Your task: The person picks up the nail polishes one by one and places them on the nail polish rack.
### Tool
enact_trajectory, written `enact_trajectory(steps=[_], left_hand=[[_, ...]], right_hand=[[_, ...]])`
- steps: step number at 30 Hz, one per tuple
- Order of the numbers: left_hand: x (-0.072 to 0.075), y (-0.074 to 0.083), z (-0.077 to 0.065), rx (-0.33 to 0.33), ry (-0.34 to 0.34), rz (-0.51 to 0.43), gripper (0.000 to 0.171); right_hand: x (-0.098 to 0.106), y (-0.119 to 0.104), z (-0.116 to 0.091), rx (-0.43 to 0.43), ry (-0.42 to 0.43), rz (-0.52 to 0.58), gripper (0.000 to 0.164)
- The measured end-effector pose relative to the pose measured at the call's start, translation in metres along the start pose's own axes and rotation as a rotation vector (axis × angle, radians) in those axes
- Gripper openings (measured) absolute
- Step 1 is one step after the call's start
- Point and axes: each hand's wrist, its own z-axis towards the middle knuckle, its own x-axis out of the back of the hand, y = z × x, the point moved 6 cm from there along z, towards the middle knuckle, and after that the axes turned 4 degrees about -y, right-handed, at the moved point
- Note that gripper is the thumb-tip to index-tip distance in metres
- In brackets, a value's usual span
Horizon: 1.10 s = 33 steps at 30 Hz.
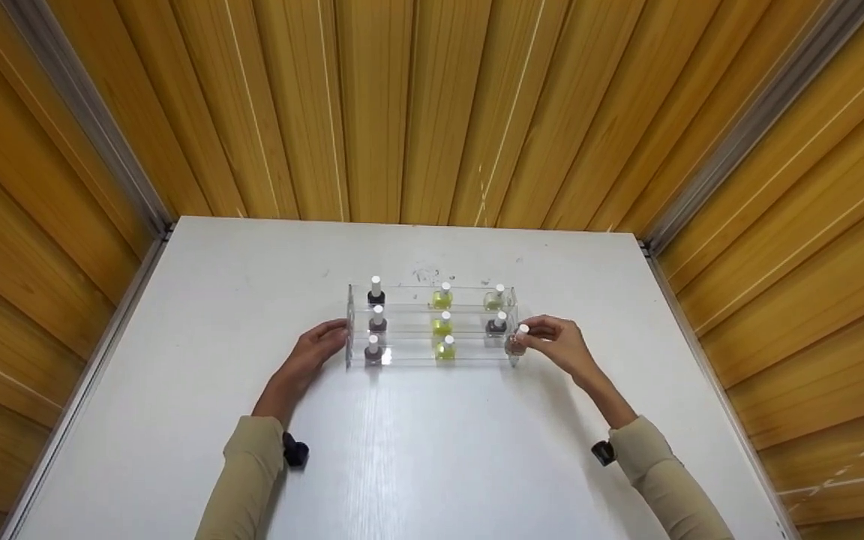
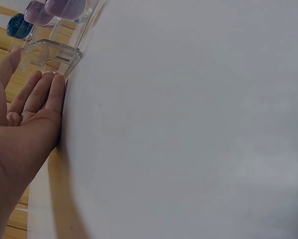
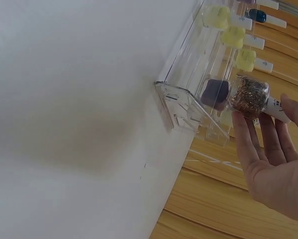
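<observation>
A clear acrylic tiered rack carries nail polish bottles with white caps on three steps. My right hand pinches a glitter nail polish bottle by its white cap, at the rack's right end. Close behind that bottle, a dark purple bottle stands on the rack. My left hand lies along the rack's left end panel, its fingers fairly straight and the fingertips at the panel. Whether they press on it I cannot tell.
Yellow bottles form the middle column of the rack, and dark bottles the left one. The white table extends in front, with small dark marks behind the rack. Wood-patterned walls enclose the back and sides.
</observation>
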Motion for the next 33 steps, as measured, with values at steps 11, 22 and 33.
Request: enact_trajectory(steps=[11,22,33], left_hand=[[-0.002,0.0,0.001,-0.01,-0.004,0.0,0.053],[-0.001,0.002,0.002,-0.02,-0.011,0.007,0.051],[0.001,0.0,0.0,-0.011,-0.013,0.028,0.055]], right_hand=[[-0.019,0.014,0.009,0.021,-0.005,-0.033,0.032],[-0.033,0.023,0.016,0.037,-0.002,0.007,0.028],[-0.04,0.019,0.016,0.097,-0.021,-0.062,0.023]])
